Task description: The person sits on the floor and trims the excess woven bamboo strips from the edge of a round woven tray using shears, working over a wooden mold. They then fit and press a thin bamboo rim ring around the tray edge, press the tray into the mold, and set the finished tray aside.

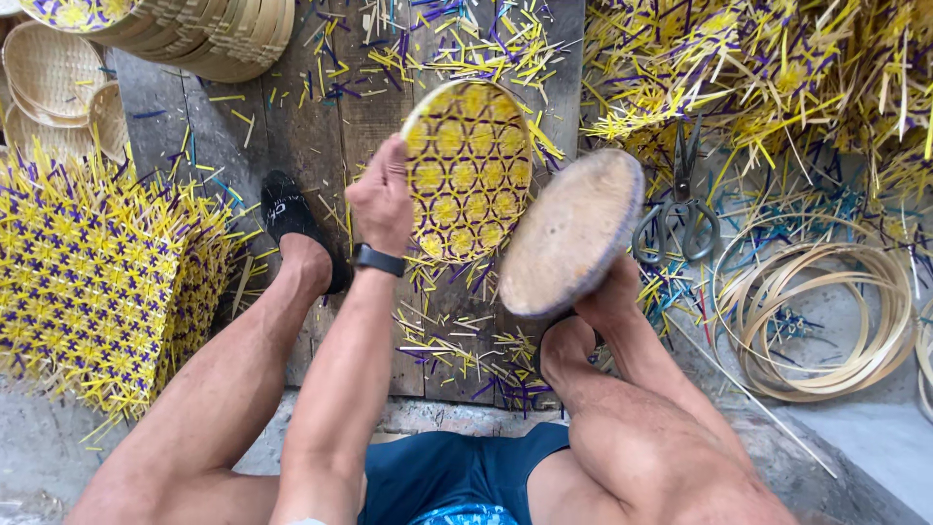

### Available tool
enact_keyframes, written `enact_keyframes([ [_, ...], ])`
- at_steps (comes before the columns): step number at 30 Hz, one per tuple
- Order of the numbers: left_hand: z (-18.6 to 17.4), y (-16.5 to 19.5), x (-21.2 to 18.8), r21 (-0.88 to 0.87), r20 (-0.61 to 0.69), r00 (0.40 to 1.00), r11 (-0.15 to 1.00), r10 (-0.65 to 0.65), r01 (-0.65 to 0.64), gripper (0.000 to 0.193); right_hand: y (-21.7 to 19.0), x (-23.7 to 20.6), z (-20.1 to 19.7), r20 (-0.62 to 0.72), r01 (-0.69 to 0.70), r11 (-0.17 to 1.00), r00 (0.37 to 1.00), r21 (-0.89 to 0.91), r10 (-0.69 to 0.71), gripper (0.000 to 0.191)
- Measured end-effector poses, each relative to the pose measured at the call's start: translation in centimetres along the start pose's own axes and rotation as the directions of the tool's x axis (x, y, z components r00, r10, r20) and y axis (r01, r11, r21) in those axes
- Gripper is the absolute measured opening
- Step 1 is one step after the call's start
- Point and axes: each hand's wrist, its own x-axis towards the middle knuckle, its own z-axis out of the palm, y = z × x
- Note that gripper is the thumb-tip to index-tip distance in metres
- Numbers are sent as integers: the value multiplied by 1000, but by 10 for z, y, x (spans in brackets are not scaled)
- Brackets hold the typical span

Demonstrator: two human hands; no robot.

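Fingers of left hand (381,199): curled round the left rim of a woven tray (468,171), yellow lattice with purple strands, held tilted on edge with its inner face to the camera. Black wristband (378,260) on that wrist.

Right hand (604,295): mostly hidden behind a round wooden form (571,231) with a purple-tinged edge; it grips the form's lower rim, individual fingers not visible. Form sits just right of the tray, the two close together or touching at their near edges; which, cannot be told.

Below both: dark wooden planks (340,117) strewn with yellow and purple strip offcuts (457,350).

Left foot in black slipper (289,216) on the planks.

Right of form: metal scissors (680,209) lying on the ground, near a coil of pale bamboo hoops (826,321).

Far left: stack of untrimmed yellow-purple woven mats (97,282). Upper left: plain woven baskets (53,73) and stacked rims (228,39). Upper right: heap of loose woven pieces (758,68).
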Motion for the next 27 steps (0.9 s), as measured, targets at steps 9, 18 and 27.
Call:
enact_keyframes([
  [9, -13, -123, -11, -478, 66, 722, 614, -688, 628, 55, -16, -23, -21, 7, 48, 998, 999, -41, -48, 78],
  [18, -28, -121, -55, -546, 457, 553, 271, -696, 792, 24, -21, -30, -16, 12, 67, 984, 998, -162, -66, 86],
  [27, -15, -110, -18, 153, 196, 927, 944, -320, 293, 52, -88, -7, -35, 73, 305, 352, 837, -885, -543, 98],
])
